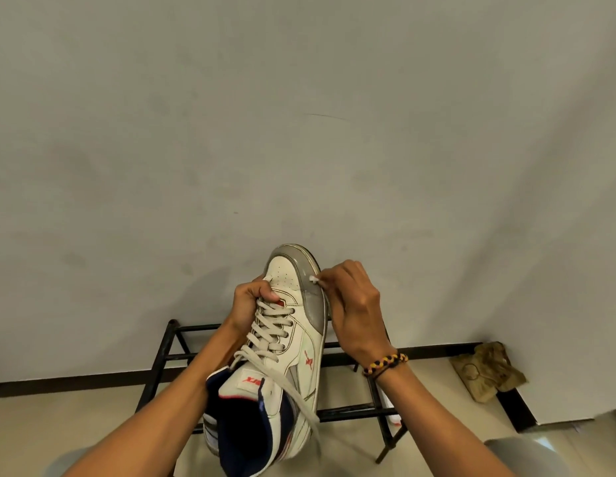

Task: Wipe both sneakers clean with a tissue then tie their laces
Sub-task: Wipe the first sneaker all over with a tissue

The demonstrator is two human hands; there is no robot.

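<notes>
A white sneaker [289, 339] with grey toe trim, red logo and a navy collar is held up in the air, toe pointing away from me. My left hand [251, 301] grips it by the upper laces and tongue. My right hand [351, 304] pinches a small wad of white tissue [313, 278] and presses it against the grey trim on the right side of the toe. The laces [268, 332] are untied, and one end hangs down over the shoe's side. Part of a second white sneaker [389, 404] shows on the rack under my right forearm.
A black metal shoe rack [165, 356] stands on the pale floor against a grey wall [299, 132]. A crumpled brownish cloth [485, 370] lies on the floor at the right by the black skirting.
</notes>
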